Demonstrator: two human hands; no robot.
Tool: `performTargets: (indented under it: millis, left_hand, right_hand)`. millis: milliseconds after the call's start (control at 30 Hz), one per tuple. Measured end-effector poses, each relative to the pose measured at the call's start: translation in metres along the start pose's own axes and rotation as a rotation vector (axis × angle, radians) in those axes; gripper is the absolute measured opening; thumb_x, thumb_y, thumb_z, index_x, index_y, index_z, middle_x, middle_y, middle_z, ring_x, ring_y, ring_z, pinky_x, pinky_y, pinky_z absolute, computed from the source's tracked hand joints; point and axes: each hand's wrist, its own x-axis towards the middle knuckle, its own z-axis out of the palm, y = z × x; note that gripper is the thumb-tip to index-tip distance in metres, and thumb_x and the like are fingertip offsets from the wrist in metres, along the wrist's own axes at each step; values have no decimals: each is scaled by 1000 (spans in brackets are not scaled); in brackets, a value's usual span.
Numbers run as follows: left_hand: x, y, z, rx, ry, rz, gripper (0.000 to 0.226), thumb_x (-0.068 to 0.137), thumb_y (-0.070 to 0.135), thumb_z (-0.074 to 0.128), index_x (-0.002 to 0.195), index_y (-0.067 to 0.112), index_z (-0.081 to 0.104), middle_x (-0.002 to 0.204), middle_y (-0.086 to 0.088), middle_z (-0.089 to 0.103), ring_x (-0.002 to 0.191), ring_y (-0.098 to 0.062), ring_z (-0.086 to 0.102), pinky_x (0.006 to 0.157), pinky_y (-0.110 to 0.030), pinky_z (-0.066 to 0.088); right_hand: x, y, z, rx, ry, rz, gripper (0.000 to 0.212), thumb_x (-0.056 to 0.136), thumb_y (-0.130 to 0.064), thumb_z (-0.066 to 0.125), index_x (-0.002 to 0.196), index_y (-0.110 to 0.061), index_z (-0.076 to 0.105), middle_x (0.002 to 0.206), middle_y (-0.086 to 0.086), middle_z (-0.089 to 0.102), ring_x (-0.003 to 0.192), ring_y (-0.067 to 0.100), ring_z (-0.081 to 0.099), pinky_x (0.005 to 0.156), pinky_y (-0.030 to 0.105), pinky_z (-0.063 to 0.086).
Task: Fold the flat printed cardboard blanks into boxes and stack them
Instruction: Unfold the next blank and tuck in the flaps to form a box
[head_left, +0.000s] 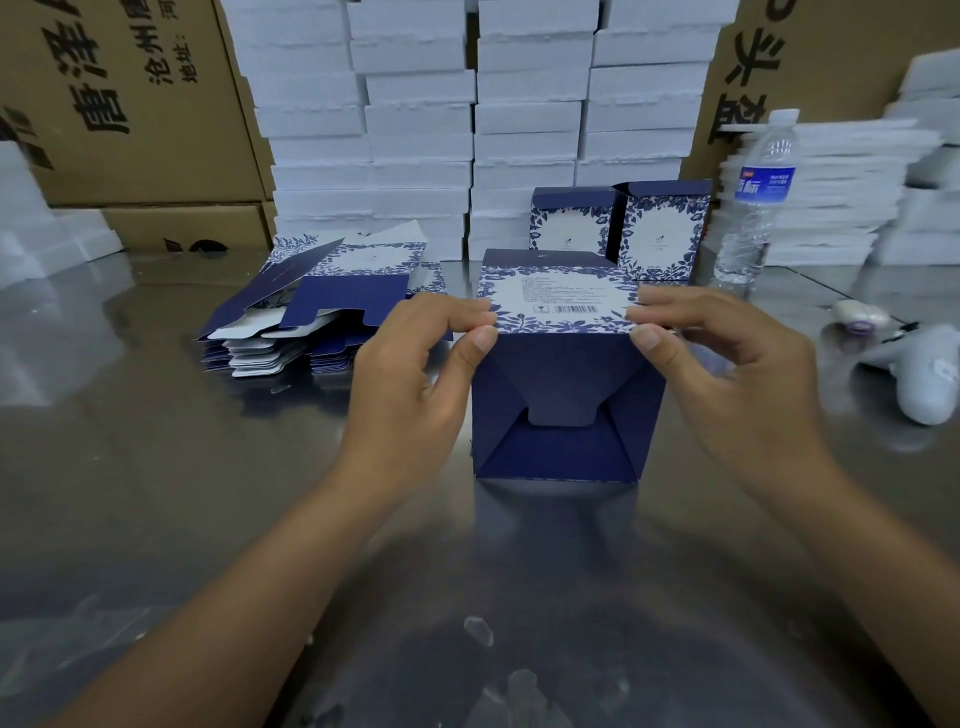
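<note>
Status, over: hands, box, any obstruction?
Left hand and right hand pinch the box at its printed edge. End flaps look locked. Blanks pile left, folded boxes behind; nothing blocking.

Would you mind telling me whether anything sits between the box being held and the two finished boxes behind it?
Nothing visible does. The box, pinched by the left hand and right hand, sits directly before the finished boxes; the water bottle stands off to their right.

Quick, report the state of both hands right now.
Left hand: pinching the box at its upper left corner.
Right hand: pinching the box at its upper right corner.
</note>
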Motion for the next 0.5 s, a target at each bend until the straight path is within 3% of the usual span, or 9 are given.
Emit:
performTargets:
  millis: [133, 300, 500]
  left_hand:
    - [0, -3, -1, -2, 4, -3, 14, 91, 14, 55, 92, 5, 66, 97, 15, 61, 99, -6, 60, 85, -20, 47]
    - [1, -4, 0, 1, 9, 6, 13, 91, 12, 55, 91, 5, 66, 96, 16, 60, 98, -4, 59, 83, -18, 47]
    - [-1, -3, 0, -36, -3, -42, 14, 92, 16, 53, 91, 9, 65, 97, 20, 60, 96, 4, 58, 82, -15, 46]
  right_hand:
    - [0, 4, -2, 93, -11, 132, 10, 84, -35, 64, 93, -40, 62, 90, -31, 66, 88, -7, 61, 85, 17, 47]
    - [0, 5, -1, 161, -32, 194, 10, 81, -38, 58, 89, -36, 63, 96, -22, 66, 85, -9, 62, 80, 9, 45]
    - [2, 3, -1, 235, -66, 269, 10, 80, -41, 56, 82, -35, 63, 91, -28, 68, 86, -9, 61, 79, 11, 47]
